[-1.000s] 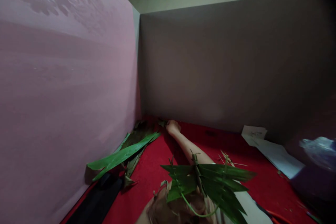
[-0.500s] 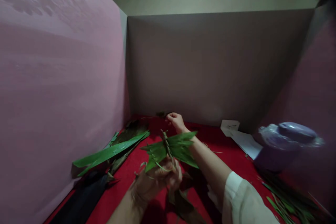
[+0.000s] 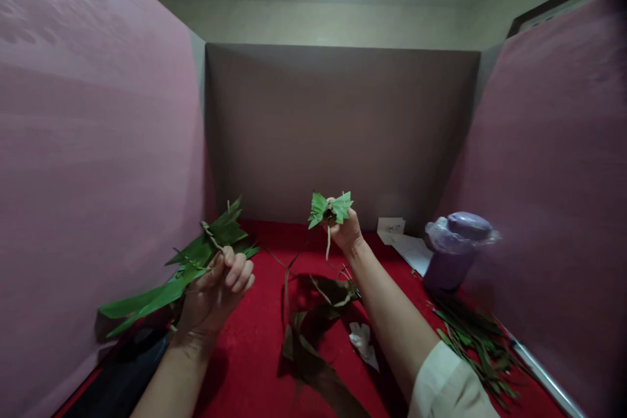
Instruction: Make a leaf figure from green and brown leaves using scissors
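Note:
At the left, my left hand (image 3: pixel 210 297) is closed around a thin twig at the base of a butterfly-shaped leaf figure (image 3: pixel 223 232). Its pointed green leaf wings spread on both sides of the twig. Near the far edge of the red cloth, my right hand (image 3: pixel 347 232) pinches a smaller butterfly-shaped leaf figure (image 3: pixel 341 206), raised above the cloth. A pale stalk hangs below this one, and its dark middle is partly hidden by shadow. Long green leaf strips (image 3: pixel 142 300) lie behind my left wrist.
Brown dried leaves (image 3: pixel 318 359) and a crumpled white tissue (image 3: pixel 362 343) lie mid-cloth. On the right stand a purple bin (image 3: pixel 448 264) with a plastic liner, white papers (image 3: pixel 411 251) and a pile of cut green leaves (image 3: pixel 477 339). Pink panels (image 3: pixel 543 163) enclose both sides.
My left hand has moved left with the larger leaf figure. My right hand, earlier down at the far edge, now holds up the smaller leaf figure. The camera view has shifted.

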`<state>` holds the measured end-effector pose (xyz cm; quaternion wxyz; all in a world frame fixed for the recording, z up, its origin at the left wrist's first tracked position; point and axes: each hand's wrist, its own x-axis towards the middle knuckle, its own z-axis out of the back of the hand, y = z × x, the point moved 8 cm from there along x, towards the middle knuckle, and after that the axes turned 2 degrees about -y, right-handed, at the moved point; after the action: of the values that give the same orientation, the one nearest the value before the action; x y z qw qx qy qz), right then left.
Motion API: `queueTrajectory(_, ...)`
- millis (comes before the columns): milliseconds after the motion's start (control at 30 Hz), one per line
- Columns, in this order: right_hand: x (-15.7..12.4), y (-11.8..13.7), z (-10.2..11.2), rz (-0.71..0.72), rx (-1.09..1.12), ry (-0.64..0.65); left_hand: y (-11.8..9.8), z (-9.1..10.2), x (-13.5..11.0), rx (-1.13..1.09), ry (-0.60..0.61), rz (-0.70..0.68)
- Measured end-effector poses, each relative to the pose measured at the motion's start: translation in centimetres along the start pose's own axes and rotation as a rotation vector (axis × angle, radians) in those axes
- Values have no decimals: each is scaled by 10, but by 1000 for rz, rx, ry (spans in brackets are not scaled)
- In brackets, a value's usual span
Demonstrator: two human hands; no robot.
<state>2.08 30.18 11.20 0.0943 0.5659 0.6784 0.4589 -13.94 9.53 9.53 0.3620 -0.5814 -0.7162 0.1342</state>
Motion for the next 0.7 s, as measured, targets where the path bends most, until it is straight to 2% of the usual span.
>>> queueTrajectory(200,-31,-9,-43,-60,68,203,1,7,3,18,-6,14)
queueTrajectory(367,-45,-15,-71,-94,102,290,4,9,4,11,-14,16)
queueTrajectory(533,-53,-23,-89,-158,108,350,5,12,5,-9,-51,7)
queueTrajectory(700,-62,-35,-96,-218,113,373,9,18,7,-72,-105,-6)
